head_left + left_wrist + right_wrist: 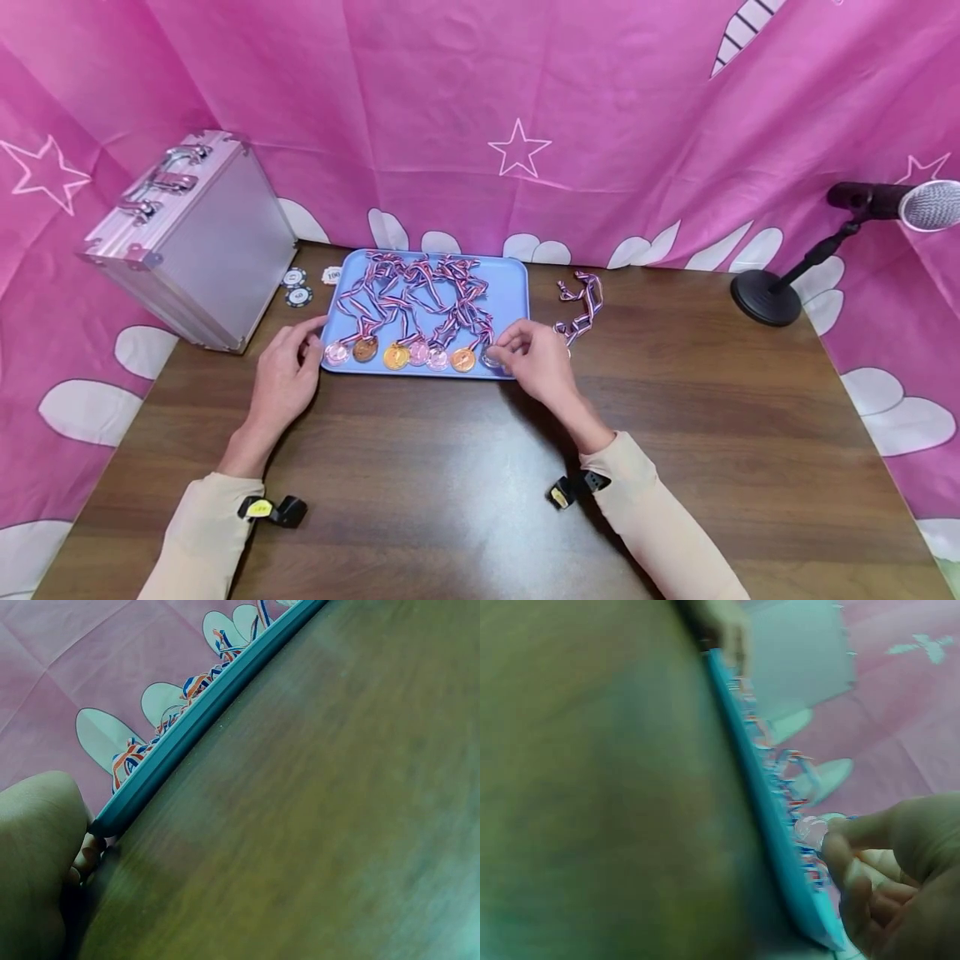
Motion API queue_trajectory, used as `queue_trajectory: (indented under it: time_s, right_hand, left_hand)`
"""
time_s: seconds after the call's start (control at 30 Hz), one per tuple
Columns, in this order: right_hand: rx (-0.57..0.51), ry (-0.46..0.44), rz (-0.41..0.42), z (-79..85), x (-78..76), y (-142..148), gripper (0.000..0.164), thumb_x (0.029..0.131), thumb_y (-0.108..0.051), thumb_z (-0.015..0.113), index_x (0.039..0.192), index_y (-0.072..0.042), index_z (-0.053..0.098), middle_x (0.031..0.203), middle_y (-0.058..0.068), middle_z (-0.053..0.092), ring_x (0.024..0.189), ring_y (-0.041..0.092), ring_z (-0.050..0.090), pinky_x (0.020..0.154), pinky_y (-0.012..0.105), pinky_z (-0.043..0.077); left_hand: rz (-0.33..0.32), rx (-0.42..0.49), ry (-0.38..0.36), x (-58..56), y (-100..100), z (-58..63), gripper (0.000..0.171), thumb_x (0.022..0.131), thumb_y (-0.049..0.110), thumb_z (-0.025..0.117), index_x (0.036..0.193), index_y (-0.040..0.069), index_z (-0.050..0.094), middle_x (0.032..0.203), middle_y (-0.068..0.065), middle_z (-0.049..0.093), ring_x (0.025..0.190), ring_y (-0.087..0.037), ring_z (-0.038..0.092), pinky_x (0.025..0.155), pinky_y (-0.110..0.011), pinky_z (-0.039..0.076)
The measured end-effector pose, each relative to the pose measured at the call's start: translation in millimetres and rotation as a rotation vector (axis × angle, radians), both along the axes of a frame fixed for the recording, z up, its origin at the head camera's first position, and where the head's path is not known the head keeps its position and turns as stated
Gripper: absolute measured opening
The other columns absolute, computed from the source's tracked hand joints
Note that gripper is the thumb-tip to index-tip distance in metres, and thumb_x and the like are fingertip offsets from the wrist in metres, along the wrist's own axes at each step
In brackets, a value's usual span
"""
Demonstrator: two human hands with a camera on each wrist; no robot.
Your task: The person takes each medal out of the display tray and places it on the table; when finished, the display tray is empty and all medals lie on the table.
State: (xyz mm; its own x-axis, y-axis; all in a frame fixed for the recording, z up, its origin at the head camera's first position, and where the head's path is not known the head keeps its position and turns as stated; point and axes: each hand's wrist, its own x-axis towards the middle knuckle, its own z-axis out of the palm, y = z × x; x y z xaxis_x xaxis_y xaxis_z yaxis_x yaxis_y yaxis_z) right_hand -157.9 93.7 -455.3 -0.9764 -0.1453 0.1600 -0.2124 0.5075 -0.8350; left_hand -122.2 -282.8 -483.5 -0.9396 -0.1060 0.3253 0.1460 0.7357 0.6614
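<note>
A blue tray (431,374) holds several medals with striped red, white and blue ribbons (397,292). The medals line its near side: silvery ones (337,352), a bronze one (365,349), a gold one (397,357) and an orange-gold one (463,360). At the tray's left edge, my left hand (288,371) grips the rim near the front corner. My right hand (536,358) pinches a silver medal (810,829) over the tray's right end. Another striped ribbon (592,300) lies on the table right of the tray, its medal mostly hidden behind that hand.
A silver metal case (202,250) stands at the back left, with poker chips (298,296) and a white plaque marked 100 (332,275) between it and the tray. At the back right stands a microphone (930,206) on a black stand (767,297). Pink curtain (450,125) surrounds the wooden table (420,500).
</note>
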Motion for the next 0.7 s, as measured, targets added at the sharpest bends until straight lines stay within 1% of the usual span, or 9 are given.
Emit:
queue_trajectory:
  time_s: [0.03, 0.07, 0.13, 0.2, 0.27, 0.37, 0.47, 0.6, 0.7]
  right_hand:
    - [-0.083, -0.042, -0.004, 9.4, 1.3, 1, 0.012, 0.092, -0.007, 0.089, 0.097, -0.002, 0.08, 0.078, 0.007, 0.079, 0.062, 0.012, 0.072, 0.059, 0.026, 0.056]
    - [-0.166, -0.077, -0.013, 15.0, 0.6, 3, 0.013, 0.093, -0.003, 0.088, 0.101, 0.001, 0.08, 0.079, 0.008, 0.079, 0.061, 0.011, 0.072, 0.057, 0.025, 0.056]
    - [-0.328, -0.131, -0.027, 26.4, -0.8, 7, 0.019, 0.094, 0.003, 0.084, 0.112, 0.008, 0.078, 0.08, 0.01, 0.079, 0.059, 0.01, 0.073, 0.055, 0.023, 0.057]
    - [-0.455, -0.15, -0.036, 36.4, -2.2, 12, 0.024, 0.096, 0.006, 0.08, 0.119, 0.012, 0.076, 0.081, 0.007, 0.079, 0.058, 0.009, 0.072, 0.055, 0.023, 0.057]
    - [-0.539, -0.138, -0.037, 46.4, -2.4, 17, 0.025, 0.097, 0.007, 0.077, 0.121, 0.014, 0.075, 0.081, 0.002, 0.078, 0.058, 0.008, 0.071, 0.055, 0.023, 0.057]
    - [-0.587, -0.081, -0.042, 56.9, -2.8, 25, 0.023, 0.099, 0.007, 0.075, 0.121, 0.014, 0.075, 0.08, -0.001, 0.078, 0.059, 0.01, 0.07, 0.055, 0.024, 0.057]
    - [-0.592, -0.055, -0.064, 63.4, -2.6, 30, 0.022, 0.1, 0.005, 0.075, 0.121, 0.013, 0.076, 0.079, -0.002, 0.077, 0.06, 0.011, 0.07, 0.055, 0.023, 0.056]
    - [-0.567, -0.048, -0.064, 72.5, 0.4, 34, 0.022, 0.101, 0.003, 0.076, 0.121, 0.011, 0.077, 0.078, -0.002, 0.076, 0.059, 0.009, 0.069, 0.054, 0.022, 0.055]
    - [-0.555, 0.011, -0.03, 83.4, 2.7, 37, 0.021, 0.1, 0.005, 0.075, 0.12, 0.012, 0.077, 0.079, -0.002, 0.077, 0.058, 0.008, 0.069, 0.054, 0.022, 0.054]
  left_hand:
    - [-0.002, 0.0, 0.0, -0.2, 0, 0.1, 0.038, 0.111, 0.005, 0.055, 0.145, 0.0, 0.069, 0.104, -0.017, 0.063, 0.095, -0.026, 0.054, 0.08, -0.036, 0.038]
    - [-0.003, 0.0, -0.001, -0.3, 0, 0.2, 0.038, 0.111, 0.005, 0.055, 0.145, 0.0, 0.069, 0.104, -0.018, 0.063, 0.095, -0.026, 0.054, 0.08, -0.036, 0.037]
    - [-0.004, -0.001, -0.002, -0.7, 0, 0.5, 0.038, 0.111, 0.004, 0.055, 0.146, 0.0, 0.069, 0.104, -0.018, 0.063, 0.095, -0.026, 0.054, 0.08, -0.037, 0.038]
    - [-0.004, 0.0, -0.006, -0.7, 0, 1.0, 0.038, 0.111, 0.004, 0.055, 0.146, 0.0, 0.069, 0.104, -0.018, 0.063, 0.095, -0.026, 0.054, 0.08, -0.037, 0.038]
    - [-0.003, 0.0, -0.011, -0.5, 1, 1.6, 0.038, 0.111, 0.004, 0.055, 0.146, 0.0, 0.069, 0.105, -0.018, 0.063, 0.095, -0.026, 0.054, 0.08, -0.038, 0.038]
    - [0.0, 0.002, -0.021, 0.1, 1, 2.6, 0.038, 0.112, 0.005, 0.055, 0.147, 0.0, 0.068, 0.105, -0.018, 0.062, 0.096, -0.027, 0.054, 0.081, -0.039, 0.038]
    - [0.0, 0.002, -0.025, 0.8, 0, 2.0, 0.038, 0.112, 0.006, 0.054, 0.147, 0.0, 0.068, 0.106, -0.018, 0.062, 0.096, -0.028, 0.054, 0.081, -0.039, 0.038]
    - [-0.008, 0.005, 0.014, 1.5, 0, -0.1, 0.037, 0.11, 0.003, 0.056, 0.145, -0.001, 0.069, 0.103, -0.019, 0.063, 0.094, -0.028, 0.055, 0.081, -0.038, 0.038]
    - [-0.014, 0.01, 0.051, 0.5, 0, -1.8, 0.037, 0.108, 0.0, 0.057, 0.143, -0.002, 0.071, 0.101, -0.019, 0.064, 0.093, -0.026, 0.055, 0.081, -0.036, 0.038]
